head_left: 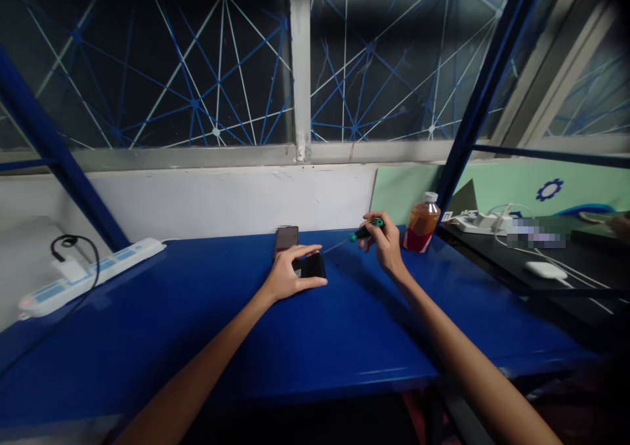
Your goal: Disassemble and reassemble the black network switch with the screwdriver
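Observation:
On the blue table, my left hand (288,275) grips a small black box-like device (313,267) between thumb and fingers. What the device is I cannot make out. My right hand (386,245) is closed around the green and black handle of a screwdriver (367,230). Its thin metal shaft slants down to the left, and the tip is at or close to the device's right side; whether it touches I cannot tell. Just behind my left hand is a dark flat phone-like object (287,238), partly covered by the hand.
A drink bottle (422,225) with a white cap stands at the back right. To the left lies a white power strip (93,277) with a plugged-in black cable. A black side table (581,287) holds cables and a white case (545,270). Blue posts rise on both sides.

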`<state>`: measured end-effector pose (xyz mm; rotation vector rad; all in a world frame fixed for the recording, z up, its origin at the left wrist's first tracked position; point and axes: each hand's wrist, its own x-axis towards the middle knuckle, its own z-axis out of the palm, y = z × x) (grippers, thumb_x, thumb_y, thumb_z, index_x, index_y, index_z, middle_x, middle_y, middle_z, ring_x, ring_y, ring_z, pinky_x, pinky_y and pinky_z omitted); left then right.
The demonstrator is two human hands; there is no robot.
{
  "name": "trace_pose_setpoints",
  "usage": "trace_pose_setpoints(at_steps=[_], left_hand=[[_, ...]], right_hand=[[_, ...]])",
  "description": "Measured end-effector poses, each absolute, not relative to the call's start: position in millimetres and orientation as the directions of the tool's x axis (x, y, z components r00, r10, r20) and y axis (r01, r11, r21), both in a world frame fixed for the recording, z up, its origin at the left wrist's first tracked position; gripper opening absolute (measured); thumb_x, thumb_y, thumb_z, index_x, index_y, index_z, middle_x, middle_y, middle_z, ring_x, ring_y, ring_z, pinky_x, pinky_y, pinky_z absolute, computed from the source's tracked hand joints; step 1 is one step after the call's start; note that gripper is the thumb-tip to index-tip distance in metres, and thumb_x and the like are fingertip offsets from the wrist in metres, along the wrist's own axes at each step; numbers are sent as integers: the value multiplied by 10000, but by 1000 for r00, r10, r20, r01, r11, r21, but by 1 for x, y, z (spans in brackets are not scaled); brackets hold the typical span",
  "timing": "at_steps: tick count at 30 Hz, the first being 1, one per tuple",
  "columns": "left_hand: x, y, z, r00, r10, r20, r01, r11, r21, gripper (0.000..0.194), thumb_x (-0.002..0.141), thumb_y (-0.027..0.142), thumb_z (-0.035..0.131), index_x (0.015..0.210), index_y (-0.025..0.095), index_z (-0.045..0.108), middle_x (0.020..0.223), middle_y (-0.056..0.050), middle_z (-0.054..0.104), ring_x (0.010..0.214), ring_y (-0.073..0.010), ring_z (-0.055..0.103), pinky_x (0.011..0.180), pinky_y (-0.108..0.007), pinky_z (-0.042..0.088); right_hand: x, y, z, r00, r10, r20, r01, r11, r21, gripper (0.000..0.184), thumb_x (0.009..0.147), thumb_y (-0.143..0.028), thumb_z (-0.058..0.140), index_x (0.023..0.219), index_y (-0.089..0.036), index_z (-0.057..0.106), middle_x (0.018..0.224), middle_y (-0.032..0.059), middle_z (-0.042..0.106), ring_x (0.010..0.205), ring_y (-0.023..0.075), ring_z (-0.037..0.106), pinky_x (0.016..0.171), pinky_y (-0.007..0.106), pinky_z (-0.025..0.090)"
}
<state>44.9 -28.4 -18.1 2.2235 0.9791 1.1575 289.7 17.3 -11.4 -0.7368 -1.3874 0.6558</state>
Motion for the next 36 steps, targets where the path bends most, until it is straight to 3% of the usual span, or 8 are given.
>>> trace_pose_setpoints(at_steps=[7, 13, 22, 29, 36], left_hand=[[44, -28, -19, 396, 748, 533, 387, -662, 642, 596, 666, 428, 778, 1201, 222, 611, 1079, -88, 659, 993, -250, 608, 892, -407, 482], [45, -28, -18, 401, 745, 533, 381, -664, 643, 597, 662, 423, 777, 1199, 222, 612, 1074, -88, 661, 996, -254, 605, 893, -415, 482], [44, -26, -21, 402, 752, 522, 381, -656, 651, 611, 655, 414, 781, 1208, 221, 609, 1083, -93, 657, 1000, -257, 606, 896, -421, 482], [45, -30, -18, 394, 763, 513, 384, -643, 662, 610, 663, 432, 778, 1211, 223, 610, 1095, -95, 656, 1015, -268, 602, 902, -425, 485], [46, -28, -19, 388, 751, 534, 386, -658, 646, 595, 654, 426, 785, 1188, 219, 621, 1089, -91, 662, 1006, -263, 610, 906, -420, 486]], right_hand=[[287, 15, -9, 129, 783, 609, 63, 607, -793, 206, 833, -384, 575, 913, -202, 523, 422, -96, 457, 308, 100, 464, 347, 208, 369], [284, 13, -9, 202, 746, 635, 195, 605, -772, 297, 791, -454, 646, 908, -193, 566, 439, -76, 488, 329, 103, 475, 339, 208, 366], [285, 15, -9, 83, 777, 623, 30, 623, -781, 281, 822, -392, 602, 1016, -210, 510, 489, -74, 525, 391, 128, 550, 396, 225, 426], [285, 13, -8, 163, 750, 641, 221, 606, -765, 288, 806, -467, 620, 896, -200, 563, 428, -77, 487, 356, 114, 519, 397, 219, 418], [287, 19, -10, 82, 797, 599, 19, 600, -800, 301, 811, -426, 590, 1008, -213, 510, 527, -55, 566, 418, 139, 579, 381, 220, 427]])
